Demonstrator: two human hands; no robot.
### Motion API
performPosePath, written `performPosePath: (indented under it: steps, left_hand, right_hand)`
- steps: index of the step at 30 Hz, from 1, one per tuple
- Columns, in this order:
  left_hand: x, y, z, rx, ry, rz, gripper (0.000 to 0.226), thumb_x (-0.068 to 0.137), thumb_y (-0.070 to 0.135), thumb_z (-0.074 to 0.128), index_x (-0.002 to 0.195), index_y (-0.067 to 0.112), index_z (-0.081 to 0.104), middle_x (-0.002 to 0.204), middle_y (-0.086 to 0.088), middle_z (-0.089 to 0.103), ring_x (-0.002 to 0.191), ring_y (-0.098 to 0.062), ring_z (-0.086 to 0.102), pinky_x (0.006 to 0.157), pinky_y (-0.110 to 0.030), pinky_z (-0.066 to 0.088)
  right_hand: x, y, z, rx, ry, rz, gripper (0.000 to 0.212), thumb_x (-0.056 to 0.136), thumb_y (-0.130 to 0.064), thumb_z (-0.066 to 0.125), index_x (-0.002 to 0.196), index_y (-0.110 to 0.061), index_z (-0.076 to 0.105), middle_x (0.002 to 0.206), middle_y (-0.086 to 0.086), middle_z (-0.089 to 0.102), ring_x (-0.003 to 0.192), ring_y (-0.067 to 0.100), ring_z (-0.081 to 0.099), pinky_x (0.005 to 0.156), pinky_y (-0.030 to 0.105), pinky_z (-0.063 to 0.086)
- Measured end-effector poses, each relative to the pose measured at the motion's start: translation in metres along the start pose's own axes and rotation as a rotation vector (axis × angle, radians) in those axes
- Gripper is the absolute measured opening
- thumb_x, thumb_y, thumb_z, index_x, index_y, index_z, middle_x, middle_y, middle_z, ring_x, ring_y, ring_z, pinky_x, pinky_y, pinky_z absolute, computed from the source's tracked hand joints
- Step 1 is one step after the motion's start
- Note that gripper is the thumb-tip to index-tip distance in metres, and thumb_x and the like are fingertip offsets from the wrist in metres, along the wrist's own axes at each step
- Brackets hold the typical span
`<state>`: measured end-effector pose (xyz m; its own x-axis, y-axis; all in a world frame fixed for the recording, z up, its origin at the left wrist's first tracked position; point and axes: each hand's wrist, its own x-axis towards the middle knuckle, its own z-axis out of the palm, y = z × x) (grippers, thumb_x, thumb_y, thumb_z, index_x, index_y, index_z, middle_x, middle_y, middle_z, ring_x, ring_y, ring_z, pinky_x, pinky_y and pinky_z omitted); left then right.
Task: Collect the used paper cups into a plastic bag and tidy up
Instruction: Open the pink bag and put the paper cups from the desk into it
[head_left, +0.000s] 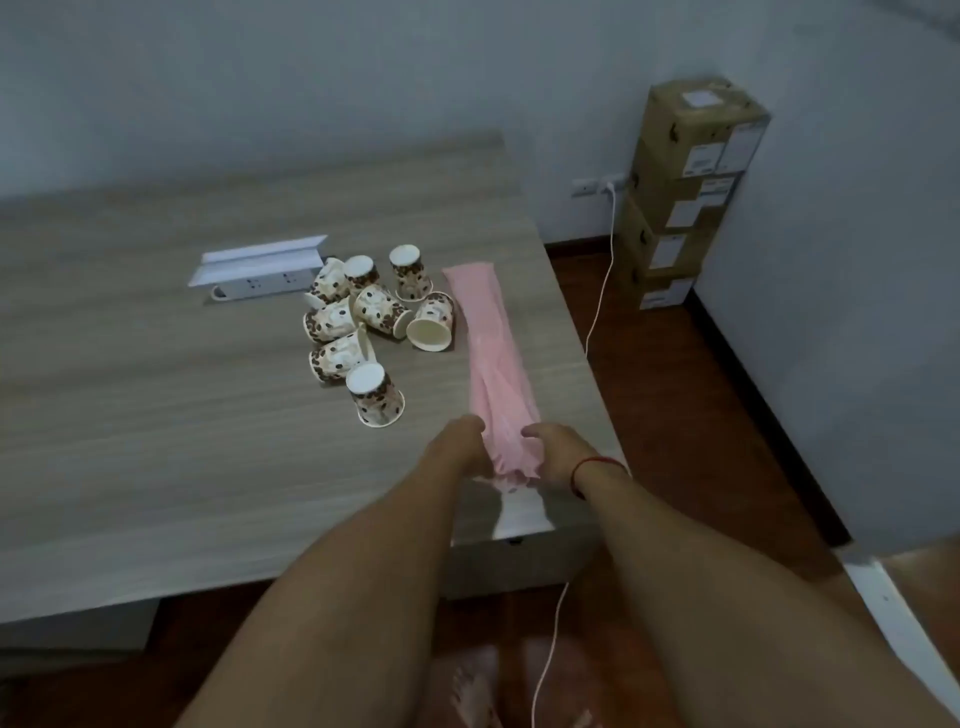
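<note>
Paper cups, about eight as far as I could count, lay in a loose cluster near the middle of the table, toward its right side. None was in the bag, so the collecting itself had not begun. Most lay tipped on their sides, a few stood upside down on their rims, and one showed its plain pale inside. They were small tapered cups of thin paper, cream with a brown bean-like print and flat white bottoms.

Just to the right of them, the plastic bag stretched as a long narrow strip from far to near. It was pink, thin and creased, gathered flat with its mouth not opened.

Both hands were at its near end. The left hand was curled round one side and the right hand pinched the other. By my reading, they were about to pull the mouth apart. A red string circled the right wrist.

Opening the bag, loading every cup and tidying the table all remained to be done.

The table had a matt, grey-brown wood-grain top with square edges. Beyond the cups, on the left, lay a white power strip with a folded white card behind it.

Off the table to the far right, brown cardboard boxes stood stacked against the pale wall. A thin white cable ran down from a wall socket over the dark reddish wooden floor.
</note>
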<state>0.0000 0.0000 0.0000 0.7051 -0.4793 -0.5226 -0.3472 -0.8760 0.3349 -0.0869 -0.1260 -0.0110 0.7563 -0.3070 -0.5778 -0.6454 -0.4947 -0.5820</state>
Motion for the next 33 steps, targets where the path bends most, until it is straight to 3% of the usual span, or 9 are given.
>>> performPosePath:
  steps: [3, 7, 12, 14, 20, 23, 26, 31, 33]
  left_hand:
    - [0.007, -0.004, 0.013, -0.057, 0.0, -0.007, 0.081, 0.073, 0.021, 0.083, 0.142, 0.01, 0.043, 0.146, -0.012, 0.045, 0.133, -0.029, 0.046, 0.108, -0.036, 0.041]
    - [0.016, -0.009, 0.026, -0.068, 0.007, 0.012, 0.071, 0.07, 0.019, 0.084, 0.132, 0.007, 0.051, 0.135, -0.016, 0.053, 0.124, -0.03, 0.054, 0.102, -0.037, 0.046]
    - [0.028, -0.015, 0.038, -0.15, 0.139, 0.022, 0.03, 0.082, 0.008, 0.067, 0.112, 0.007, 0.068, 0.117, -0.018, 0.064, 0.108, -0.033, 0.063, 0.091, -0.036, 0.051]
    - [0.033, -0.014, 0.039, -0.213, 0.168, -0.007, 0.023, 0.084, 0.005, 0.059, 0.103, 0.005, 0.073, 0.111, -0.019, 0.068, 0.103, -0.034, 0.065, 0.088, -0.036, 0.052]
    - [0.035, 0.002, 0.013, -0.336, 0.25, -0.052, 0.027, 0.087, -0.003, 0.047, 0.109, -0.003, 0.063, 0.117, -0.024, 0.061, 0.109, -0.037, 0.06, 0.089, -0.036, 0.047]
    - [0.031, 0.025, -0.008, -0.435, 0.301, -0.024, 0.026, 0.089, -0.002, 0.044, 0.112, -0.004, 0.056, 0.117, -0.027, 0.06, 0.109, -0.038, 0.058, 0.087, -0.036, 0.045]
    - [0.028, 0.049, -0.024, -0.478, 0.304, -0.024, 0.027, 0.097, 0.006, 0.041, 0.12, -0.004, 0.048, 0.123, -0.026, 0.056, 0.114, -0.04, 0.055, 0.09, -0.04, 0.043]
    - [0.023, 0.085, -0.046, -0.463, 0.311, 0.046, 0.026, 0.099, 0.008, 0.04, 0.12, -0.003, 0.049, 0.126, -0.025, 0.057, 0.115, -0.039, 0.055, 0.09, -0.038, 0.043]
    - [0.024, 0.094, -0.051, -0.441, 0.33, 0.074, 0.025, 0.097, 0.004, 0.042, 0.118, -0.004, 0.054, 0.124, -0.025, 0.059, 0.114, -0.038, 0.056, 0.089, -0.038, 0.044]
  right_hand:
    - [0.006, -0.001, 0.007, -0.121, -0.006, -0.023, 0.063, 0.084, -0.015, 0.066, 0.142, -0.016, 0.042, 0.145, 0.009, 0.046, 0.133, 0.027, 0.045, 0.11, 0.036, 0.039]
    - [0.01, 0.004, 0.023, -0.227, 0.069, -0.023, 0.055, 0.088, -0.013, 0.061, 0.14, -0.017, 0.043, 0.142, 0.01, 0.047, 0.128, 0.029, 0.049, 0.108, 0.038, 0.041]
    - [0.019, 0.008, 0.031, -0.115, 0.18, -0.019, 0.035, 0.092, -0.013, 0.059, 0.126, -0.013, 0.058, 0.126, 0.011, 0.058, 0.114, 0.029, 0.057, 0.102, 0.039, 0.046]
    - [0.022, 0.008, 0.029, -0.029, 0.215, 0.011, 0.026, 0.091, -0.013, 0.059, 0.117, -0.011, 0.064, 0.118, 0.011, 0.063, 0.106, 0.029, 0.061, 0.096, 0.041, 0.051]
    - [0.02, 0.01, -0.004, 0.138, 0.33, 0.124, 0.03, 0.089, -0.003, 0.044, 0.111, -0.002, 0.064, 0.115, 0.021, 0.063, 0.104, 0.038, 0.062, 0.092, 0.043, 0.052]
    - [0.009, 0.003, -0.035, 0.191, 0.387, 0.169, 0.033, 0.092, -0.009, 0.039, 0.115, -0.003, 0.062, 0.125, 0.023, 0.059, 0.114, 0.039, 0.058, 0.095, 0.037, 0.047]
    - [-0.002, -0.006, -0.058, 0.183, 0.38, 0.17, 0.033, 0.094, -0.024, 0.035, 0.108, -0.008, 0.061, 0.125, 0.022, 0.059, 0.113, 0.036, 0.058, 0.095, 0.039, 0.046]
    - [-0.029, -0.013, -0.086, 0.058, 0.325, 0.068, 0.057, 0.088, -0.046, 0.042, 0.14, -0.021, 0.04, 0.145, 0.009, 0.039, 0.129, 0.031, 0.043, 0.109, 0.044, 0.034]
    - [-0.036, -0.014, -0.094, 0.214, 0.217, -0.021, 0.061, 0.089, -0.04, 0.051, 0.145, -0.02, 0.037, 0.15, 0.007, 0.037, 0.134, 0.027, 0.041, 0.105, 0.037, 0.035]
